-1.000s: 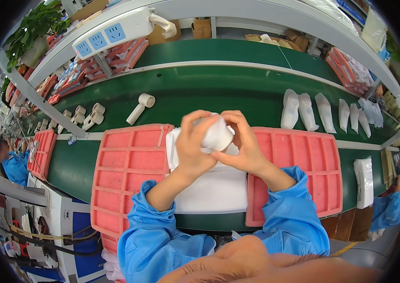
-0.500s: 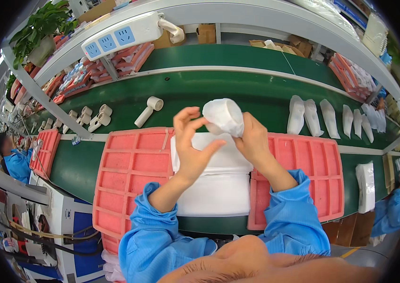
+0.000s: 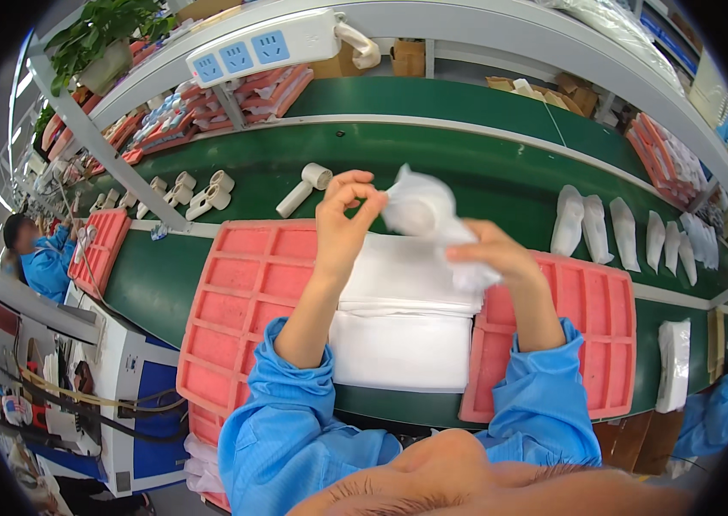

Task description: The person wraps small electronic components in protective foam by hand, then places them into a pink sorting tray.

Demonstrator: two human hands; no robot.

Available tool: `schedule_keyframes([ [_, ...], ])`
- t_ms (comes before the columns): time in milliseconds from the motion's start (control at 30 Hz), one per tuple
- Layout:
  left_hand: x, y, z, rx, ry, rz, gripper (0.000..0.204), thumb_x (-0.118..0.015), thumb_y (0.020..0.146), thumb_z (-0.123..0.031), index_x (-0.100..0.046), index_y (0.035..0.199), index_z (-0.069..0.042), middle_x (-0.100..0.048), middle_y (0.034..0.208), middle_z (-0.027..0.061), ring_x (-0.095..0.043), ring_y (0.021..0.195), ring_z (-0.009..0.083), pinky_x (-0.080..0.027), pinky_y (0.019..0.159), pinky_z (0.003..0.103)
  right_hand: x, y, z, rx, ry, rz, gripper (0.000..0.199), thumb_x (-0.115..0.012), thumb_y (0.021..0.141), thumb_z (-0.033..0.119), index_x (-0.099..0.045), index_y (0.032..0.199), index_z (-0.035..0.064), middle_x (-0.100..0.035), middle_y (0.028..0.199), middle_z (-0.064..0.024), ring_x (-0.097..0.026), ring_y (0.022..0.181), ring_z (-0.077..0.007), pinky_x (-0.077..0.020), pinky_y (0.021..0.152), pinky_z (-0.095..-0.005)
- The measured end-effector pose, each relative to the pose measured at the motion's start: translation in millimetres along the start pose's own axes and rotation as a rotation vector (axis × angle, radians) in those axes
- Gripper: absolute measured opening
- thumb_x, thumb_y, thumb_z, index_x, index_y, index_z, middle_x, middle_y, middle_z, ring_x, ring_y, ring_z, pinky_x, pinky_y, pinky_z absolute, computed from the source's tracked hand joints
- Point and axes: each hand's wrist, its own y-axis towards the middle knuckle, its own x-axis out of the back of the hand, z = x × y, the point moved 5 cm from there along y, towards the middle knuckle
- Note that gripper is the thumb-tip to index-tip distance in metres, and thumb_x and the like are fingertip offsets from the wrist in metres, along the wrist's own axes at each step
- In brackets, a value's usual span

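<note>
A thin white translucent bag (image 3: 422,205) surrounds a rounded, pale part, likely one of the hair-dryer-shaped housings, in front of my chest above the bench. My left hand (image 3: 348,211) pinches the bag's upper left edge between thumb and fingertips. Lower on the other side, my right hand (image 3: 501,251) grips the bagged piece, with loose bag hanging below its fingers. Under both hands lie stacked flat white bags (image 3: 403,348). Cream hair-dryer-shaped housings (image 3: 317,176) without wrapping rest on the green belt to the left.
Pink compartment trays (image 3: 239,318) flank the stack, the right tray (image 3: 592,344) included. Several wrapped pieces (image 3: 568,222) lie on the green belt (image 3: 484,163) at right. Overhead runs a metal rail with a power strip (image 3: 265,47). A co-worker (image 3: 42,254) sits at far left.
My left hand has gone from spread fingers to pinching the bag's edge. My right hand has shifted right and lower on the bagged piece. The view has shifted slightly.
</note>
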Motion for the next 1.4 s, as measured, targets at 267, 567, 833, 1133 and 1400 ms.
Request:
schedule_keyframes([
  [267,115.5,64.8,141.3,0.142,1.012,-0.311,0.046,-0.076,0.077,-0.029,-0.06,0.112,-0.004,-0.058,0.118,0.0181,-0.06,0.104,0.0347,-0.049,0.082,0.044,160.0,25.7,-80.1,0.018,-1.126,-0.994,0.063,-0.073,0.075,0.016,-0.048,0.13,0.0002,-0.058,0.118,-0.0236,-0.058,0.107,-0.0388,-0.0484,0.089,-0.0431],
  [567,84.9,78.4,177.7,0.285,1.038,0.238,0.041,-0.074,0.079,-0.031,-0.062,0.104,-0.001,-0.065,0.1,0.0186,-0.065,0.085,0.0384,-0.051,0.074,0.045,105.5,39.9,-44.4,0.517,-0.855,-0.833,0.058,-0.072,0.082,0.021,-0.049,0.13,-0.0018,-0.054,0.126,-0.0196,-0.055,0.115,-0.0316,-0.0504,0.087,-0.0423],
  [833,-74.2,-8.7,-21.0,-0.602,0.765,0.285,0.028,-0.071,0.079,-0.006,-0.06,0.105,-0.004,-0.057,0.096,0.0135,-0.06,0.082,0.0283,-0.047,0.072,0.039,59.0,20.1,-7.2,0.248,0.238,-0.254,0.05,-0.079,0.076,0.015,-0.059,0.119,0.0017,-0.063,0.11,-0.0089,-0.062,0.101,-0.0192,-0.0507,0.083,-0.0302],
  [1133,-119.2,-66.3,23.4,-0.142,0.659,0.488,0.032,-0.075,0.078,-0.024,-0.059,0.098,-0.007,-0.056,0.086,0.0078,-0.057,0.072,0.0228,-0.048,0.063,0.035,54.9,-44.1,61.4,0.728,-0.271,-0.587,0.055,-0.082,0.064,0.006,-0.06,0.115,0.0033,-0.064,0.102,-0.0029,-0.06,0.094,-0.0108,-0.048,0.083,-0.0256],
  [1400,-127.0,-75.0,44.6,-0.053,0.636,0.596,0.017,-0.073,0.079,-0.019,-0.067,0.084,-0.004,-0.062,0.076,0.0071,-0.059,0.07,0.0205,-0.048,0.065,0.032,48.3,-59.5,74.2,0.74,-0.449,-0.62,0.058,-0.082,0.061,0.004,-0.059,0.115,0.0045,-0.063,0.101,-0.0023,-0.059,0.095,-0.01,-0.0477,0.083,-0.0255],
])
